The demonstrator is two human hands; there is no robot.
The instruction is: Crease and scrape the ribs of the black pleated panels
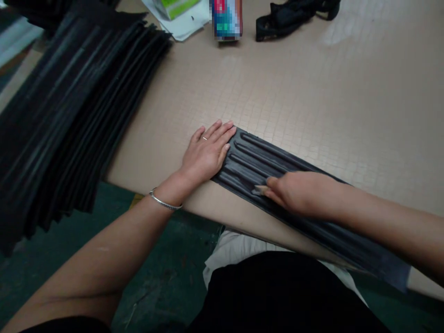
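Note:
A long black ribbed panel [256, 159] lies slantwise along the near edge of the table. At its left end my left hand [208, 150] rests flat, fingers spread, its fingertips and thumb touching the panel's end. My right hand [294, 189] is over the middle of the panel, pinching a small pale tool [261, 189] whose tip meets the grooved surface. The tool's exact shape is blurred and mostly covered by the fingers.
A thick stack of black panels [86, 92] fans out at the left and overhangs the table [312, 83]. Toward the back are papers [187, 23] with a green item, a colourful box [227, 21] and a black strap bundle [294, 18].

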